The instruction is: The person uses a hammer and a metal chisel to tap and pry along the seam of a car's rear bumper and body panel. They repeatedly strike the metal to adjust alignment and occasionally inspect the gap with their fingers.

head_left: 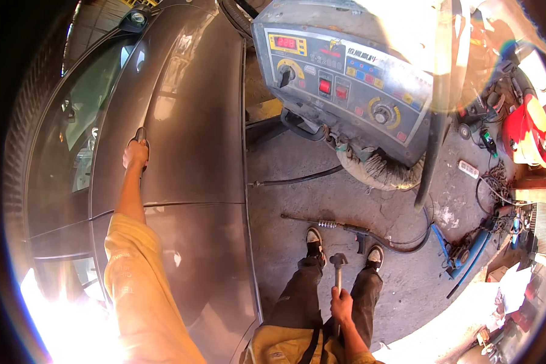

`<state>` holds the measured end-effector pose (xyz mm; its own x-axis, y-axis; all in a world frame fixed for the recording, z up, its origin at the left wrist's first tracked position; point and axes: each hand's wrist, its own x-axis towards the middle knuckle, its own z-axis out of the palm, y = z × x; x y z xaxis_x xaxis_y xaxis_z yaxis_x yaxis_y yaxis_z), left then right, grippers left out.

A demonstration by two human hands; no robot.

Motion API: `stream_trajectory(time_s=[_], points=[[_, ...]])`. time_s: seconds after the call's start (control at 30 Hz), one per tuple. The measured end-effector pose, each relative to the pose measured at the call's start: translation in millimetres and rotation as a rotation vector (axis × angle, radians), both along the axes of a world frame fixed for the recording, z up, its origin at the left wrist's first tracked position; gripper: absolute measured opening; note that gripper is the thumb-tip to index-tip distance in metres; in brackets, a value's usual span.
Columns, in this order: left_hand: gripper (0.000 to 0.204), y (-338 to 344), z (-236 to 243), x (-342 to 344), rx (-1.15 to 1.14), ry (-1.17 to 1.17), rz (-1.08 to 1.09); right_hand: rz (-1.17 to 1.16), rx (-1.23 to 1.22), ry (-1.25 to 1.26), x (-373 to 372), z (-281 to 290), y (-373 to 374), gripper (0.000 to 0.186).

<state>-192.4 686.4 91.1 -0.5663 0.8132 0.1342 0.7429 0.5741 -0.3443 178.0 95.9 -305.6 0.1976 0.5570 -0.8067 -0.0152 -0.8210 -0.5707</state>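
L hand (137,153) is out on the brown car (191,127), fingers closed around a dark elongated piece (141,134) lying along the side panel, below the window line (can't tell if it's a door handle or a separate tool, the hand covers most of it). L arm is stretched nearly straight, in a yellow sleeve (133,255). R hand (342,305) is down near the lap, wrapped around the wooden-looking shaft of a hammer (338,278), grip narrow, head pointing away from the body, approx. between the lower legs. Hammer is well apart from the car.

Dark trousers (291,300), feet apart on grey floor (285,242), dark shoes w/ pale toes (376,257). Just beyond the shoes, a gun-type tool (360,236) w/ a spring on its rod lies on the floor, black cable running off to the R. Another black hose (303,179) is on the floor farther up, its end near the car's lower edge.

Top ctr: grey machine (352,82) w/ knobs, red switches and a lit red display; thick pale wrapped hose (379,171) hangs off its lower edge. R side: blue metal-framed equip. (471,258), a red item (528,133), misc. clutter, partly blurred. Side mirror (138,19) shows at top L; strong glare at bottom L.
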Motion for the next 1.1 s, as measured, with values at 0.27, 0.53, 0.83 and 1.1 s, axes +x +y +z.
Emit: stream_trajectory(time_s=[0.27,0.53,0.83,1.1], points=[[0.034,-18,-2,120,0.017,-0.017,-0.192,0.097,0.087,-0.067,-4,14,27,0.046],[0.041,-16,1,237,-0.068,0.095,-0.432,0.697,0.482,-0.064,-13,91,181,0.045],[0.042,-6,6,269,-0.112,0.111,-0.459,0.823,0.897,-0.086,-88,188,343,0.032],[0.052,-12,-16,278,0.106,0.163,-0.473,1.066,1.047,-0.226,-98,243,444,0.026]])
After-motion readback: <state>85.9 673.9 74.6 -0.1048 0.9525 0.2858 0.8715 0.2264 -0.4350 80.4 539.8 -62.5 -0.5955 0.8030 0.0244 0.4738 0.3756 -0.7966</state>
